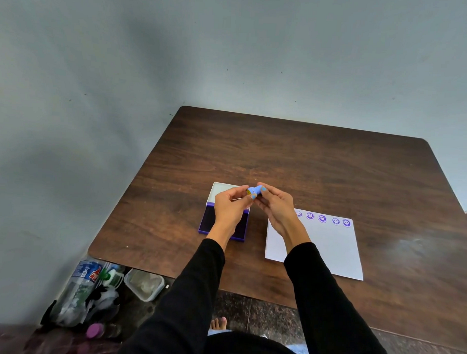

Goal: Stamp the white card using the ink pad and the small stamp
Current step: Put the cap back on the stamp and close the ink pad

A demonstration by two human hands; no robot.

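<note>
A small blue stamp (255, 191) is held sideways above the table, between both hands. My right hand (275, 204) grips its body; my left hand (230, 203) pinches the end that faces left. Below my left hand lies the open purple ink pad (209, 221), with its white lid (221, 191) folded back behind it. The white card (328, 246) lies flat to the right, under my right wrist. A row of several purple smiley prints (322, 218) runs along its far edge.
The dark wooden table (294, 152) stands against a grey wall. On the floor at the left, under the near table edge, sit plastic bottles (83, 285), a clear lidded box (144, 283) and a purple cap (94, 330).
</note>
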